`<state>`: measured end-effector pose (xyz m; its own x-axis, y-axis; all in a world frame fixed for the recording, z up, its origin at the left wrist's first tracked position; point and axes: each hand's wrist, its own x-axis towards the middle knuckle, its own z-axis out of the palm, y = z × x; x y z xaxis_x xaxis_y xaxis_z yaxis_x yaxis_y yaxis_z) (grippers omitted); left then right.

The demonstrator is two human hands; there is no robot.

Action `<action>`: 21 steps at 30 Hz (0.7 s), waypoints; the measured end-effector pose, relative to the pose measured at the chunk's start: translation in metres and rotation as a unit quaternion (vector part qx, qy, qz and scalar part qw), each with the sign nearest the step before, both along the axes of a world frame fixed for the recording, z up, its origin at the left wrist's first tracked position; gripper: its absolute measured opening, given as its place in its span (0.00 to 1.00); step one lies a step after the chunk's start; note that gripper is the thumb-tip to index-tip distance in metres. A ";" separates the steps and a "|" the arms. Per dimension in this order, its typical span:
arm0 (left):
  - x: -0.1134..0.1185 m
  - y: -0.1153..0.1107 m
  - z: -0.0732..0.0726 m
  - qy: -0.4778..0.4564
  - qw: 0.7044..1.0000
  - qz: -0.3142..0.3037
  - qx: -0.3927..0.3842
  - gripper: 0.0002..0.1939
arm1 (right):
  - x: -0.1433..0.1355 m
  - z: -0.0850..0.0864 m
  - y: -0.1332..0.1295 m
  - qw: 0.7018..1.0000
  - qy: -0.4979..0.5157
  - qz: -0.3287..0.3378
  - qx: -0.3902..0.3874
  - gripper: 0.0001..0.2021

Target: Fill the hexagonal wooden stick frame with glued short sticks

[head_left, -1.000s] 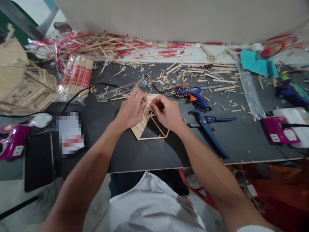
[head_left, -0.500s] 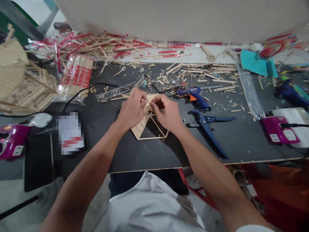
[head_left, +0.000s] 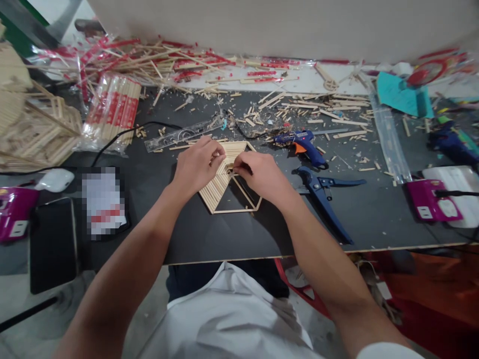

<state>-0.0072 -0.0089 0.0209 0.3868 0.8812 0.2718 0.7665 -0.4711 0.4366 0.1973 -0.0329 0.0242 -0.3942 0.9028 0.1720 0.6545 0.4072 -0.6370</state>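
A six-sided panel of bamboo sticks (head_left: 214, 192) lies flat on the dark table in front of me. Its left and far sections are filled with sticks laid side by side; the near and right ones show bare frame with dark tabletop inside. Over the panel's left side, my left hand (head_left: 198, 162) has its fingers curled and thumb and fingertips together; whatever they hold is hidden. My right hand (head_left: 258, 172) reaches in from the right, fingertips pinched close to the panel's middle, where the sticks meet. A piece in that pinch is too small to make out.
A blue glue gun (head_left: 305, 144) and a blue cutter (head_left: 324, 199) lie to the right. Behind the panel are a clear ruler (head_left: 179, 135) and scattered stick offcuts (head_left: 322, 104). Wrapped sticks (head_left: 114, 112), a phone (head_left: 54, 244) and a purple power socket (head_left: 17, 212) are on the left.
My hands have parted slightly, the left shifting left and the right lowering toward the panel's middle. More of the far section shows now. The view has shifted a little.
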 end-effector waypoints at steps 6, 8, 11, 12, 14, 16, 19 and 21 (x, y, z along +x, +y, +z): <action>0.001 0.002 0.002 -0.030 0.999 -0.012 -0.038 0.05 | 0.001 0.003 0.000 1.000 -0.015 0.001 -0.015 0.08; 0.001 0.004 0.000 -0.041 0.998 -0.019 -0.045 0.04 | 0.001 0.003 0.000 1.000 -0.018 -0.002 -0.015 0.09; 0.001 0.007 -0.002 -0.054 0.996 -0.037 -0.055 0.04 | 0.001 0.003 0.000 1.000 -0.016 -0.008 -0.017 0.08; 0.001 0.007 -0.002 -0.059 0.996 -0.043 -0.058 0.04 | 0.000 0.003 0.000 1.000 -0.013 -0.009 -0.019 0.09; 0.001 0.008 -0.002 -0.066 0.995 -0.050 -0.060 0.04 | 0.000 0.004 -0.001 1.000 -0.009 -0.007 -0.023 0.09; 0.000 0.009 -0.003 -0.070 0.994 -0.055 -0.060 0.04 | 0.000 0.005 -0.001 1.000 -0.011 -0.004 -0.027 0.09; 0.000 0.010 -0.003 -0.072 0.994 -0.059 -0.065 0.05 | 0.001 0.006 -0.001 1.000 -0.011 0.003 -0.027 0.08; -0.001 0.011 -0.002 -0.074 0.993 -0.058 -0.075 0.05 | 0.001 0.005 0.000 1.000 -0.006 0.007 -0.022 0.08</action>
<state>-0.0078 0.0022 0.0186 0.4546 0.8676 0.2016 0.6327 -0.4739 0.6125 0.1987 -0.0331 0.0292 -0.4081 0.9039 0.1285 0.6564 0.3883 -0.6468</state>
